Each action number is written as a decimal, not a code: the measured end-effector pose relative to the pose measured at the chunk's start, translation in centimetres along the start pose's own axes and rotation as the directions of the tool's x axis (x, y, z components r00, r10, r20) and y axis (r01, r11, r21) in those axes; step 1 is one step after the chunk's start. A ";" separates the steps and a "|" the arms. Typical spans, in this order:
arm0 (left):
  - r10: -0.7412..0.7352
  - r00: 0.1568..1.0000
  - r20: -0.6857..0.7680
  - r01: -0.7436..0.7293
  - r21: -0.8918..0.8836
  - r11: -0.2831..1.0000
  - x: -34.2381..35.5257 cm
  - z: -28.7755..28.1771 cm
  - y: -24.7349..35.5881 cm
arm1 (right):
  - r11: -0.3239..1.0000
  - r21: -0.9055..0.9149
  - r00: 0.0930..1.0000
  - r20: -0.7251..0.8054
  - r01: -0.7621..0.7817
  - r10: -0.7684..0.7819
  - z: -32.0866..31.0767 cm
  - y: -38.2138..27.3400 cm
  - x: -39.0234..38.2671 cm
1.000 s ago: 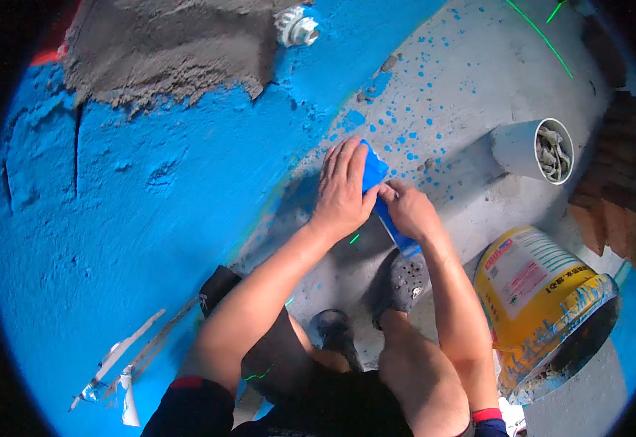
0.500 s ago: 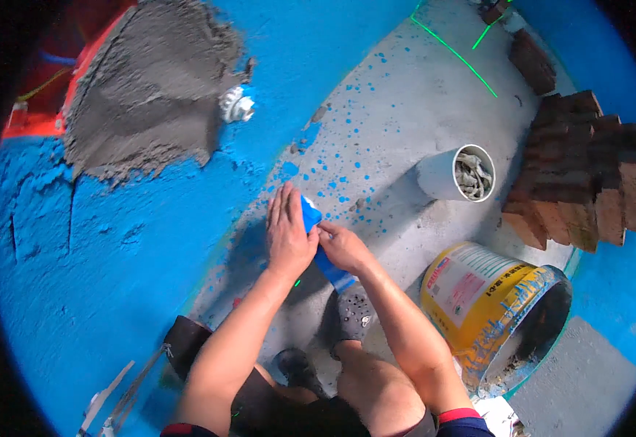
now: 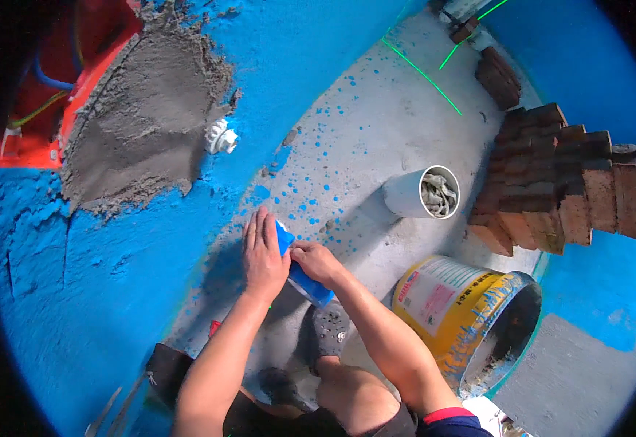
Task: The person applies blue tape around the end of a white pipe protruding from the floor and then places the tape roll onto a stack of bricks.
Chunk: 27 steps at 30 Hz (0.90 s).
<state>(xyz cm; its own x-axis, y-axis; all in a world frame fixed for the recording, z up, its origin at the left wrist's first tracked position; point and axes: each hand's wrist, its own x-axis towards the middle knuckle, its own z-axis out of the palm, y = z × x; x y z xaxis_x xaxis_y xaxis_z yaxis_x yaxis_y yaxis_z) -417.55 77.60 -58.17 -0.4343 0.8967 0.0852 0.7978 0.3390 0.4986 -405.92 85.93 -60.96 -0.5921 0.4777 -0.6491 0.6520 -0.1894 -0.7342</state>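
Observation:
A blue packet (image 3: 311, 286) with a whitish bit at its upper end is between my two hands, in front of my shoe. My left hand (image 3: 265, 256) lies along its left side, fingers straight and pressed together, the thumb side against the packet. With bent fingers, my right hand (image 3: 319, 264) pinches the packet's right edge near the top. The two hands touch or nearly touch there. What is inside the packet is hidden.
Left: blue wall with grey mortar (image 3: 150, 116), a red box (image 3: 37, 156) with wires, and a white fitting (image 3: 221, 137). Right: a white bucket (image 3: 404, 195) holding crumpled cloth-like material, stacked bricks (image 3: 551, 182), and a tilted yellow bucket (image 3: 442, 298). Green lines cross the floor.
The view has shifted, so the surroundings appear further left and lower. My hands stay together on the blue packet, whose lower part now shows broader.

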 end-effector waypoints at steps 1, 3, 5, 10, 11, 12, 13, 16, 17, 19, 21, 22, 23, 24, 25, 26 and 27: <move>0.003 1.000 -0.005 -0.002 0.010 1.000 0.0 0.0 -0.1 | 0.998 0.034 0.997 0.054 -0.059 0.057 -0.1 -0.1 0.2; 0.004 1.000 -0.001 -0.004 0.020 1.000 -0.2 0.3 0.0 | 0.973 0.163 0.980 0.143 -0.162 0.139 0.1 0.7 0.9; 0.026 1.000 0.018 -0.026 0.018 0.999 0.2 0.8 1.4 | 0.971 -0.159 0.961 0.180 -0.180 0.208 0.1 4.9 2.3; 0.015 0.998 0.068 -0.017 0.018 1.000 -0.8 0.4 0.1 | 0.915 0.025 0.881 0.283 -0.402 0.379 1.9 3.5 -3.0; 0.007 0.998 0.066 -0.009 0.039 0.999 -0.7 0.5 0.3 | 0.908 0.024 0.873 0.288 -0.418 0.394 2.0 4.5 -4.1; 0.010 0.998 0.056 -0.013 0.065 0.998 -0.3 0.1 0.3 | 0.923 0.046 0.874 0.342 -0.382 0.345 2.2 4.9 -4.8; 0.019 0.998 0.055 -0.023 0.067 0.997 -0.4 0.3 0.0 | 0.936 0.070 0.871 0.395 -0.345 0.292 2.5 5.2 -5.5; 0.044 0.998 0.054 -0.051 0.133 0.990 -1.1 1.0 -1.9 | 0.961 0.058 0.896 0.380 -0.270 0.229 3.9 5.2 -7.8; 0.069 0.996 0.052 -0.076 0.156 0.985 -0.9 1.7 -2.5 | 0.956 0.103 0.887 0.410 -0.275 0.211 3.9 5.7 -7.9; 0.105 0.979 0.175 -0.125 0.111 0.986 0.3 -1.2 -0.2 | 0.941 0.178 0.875 0.449 -0.289 0.184 3.5 6.8 -8.6; 0.164 0.975 0.148 -0.183 0.124 0.975 0.0 -3.0 0.1 | 0.913 0.228 0.863 0.463 -0.339 0.205 2.4 5.6 -9.2; 0.238 0.968 0.078 -0.245 0.096 0.965 -0.2 -3.5 0.2 | 0.879 0.267 0.850 0.470 -0.395 0.239 1.7 4.7 -9.8; 0.221 0.970 0.100 -0.232 0.121 0.965 -1.4 -3.4 -1.1 | 0.885 0.263 0.843 0.489 -0.385 0.222 2.3 4.7 -9.5; 0.265 0.952 0.155 -0.289 0.166 0.943 -1.7 -3.2 -1.1 | 0.896 0.264 0.853 0.483 -0.358 0.199 1.8 4.6 -9.5; 0.305 0.928 0.212 -0.347 0.204 0.915 -1.9 -3.1 -1.1 | 0.905 0.258 0.858 0.481 -0.338 0.183 1.8 4.8 -9.5; 0.311 0.925 0.217 -0.356 0.219 0.908 -2.0 -2.9 -1.0 | 0.905 0.272 0.860 0.483 -0.327 0.166 2.0 4.9 -9.6; 0.402 0.833 0.379 -0.525 0.316 0.790 -1.9 -2.6 -0.4 | 0.916 0.257 0.866 0.473 -0.310 0.161 2.0 4.9 -9.9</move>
<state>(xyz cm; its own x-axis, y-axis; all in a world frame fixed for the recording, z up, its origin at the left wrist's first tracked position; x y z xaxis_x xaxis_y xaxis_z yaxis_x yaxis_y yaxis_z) -418.08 75.01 -56.31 0.1176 0.9915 -0.0553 0.9906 -0.1132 0.0771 -397.79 78.59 -58.54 -0.6322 -0.0224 -0.7744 0.6588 -0.5415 -0.5222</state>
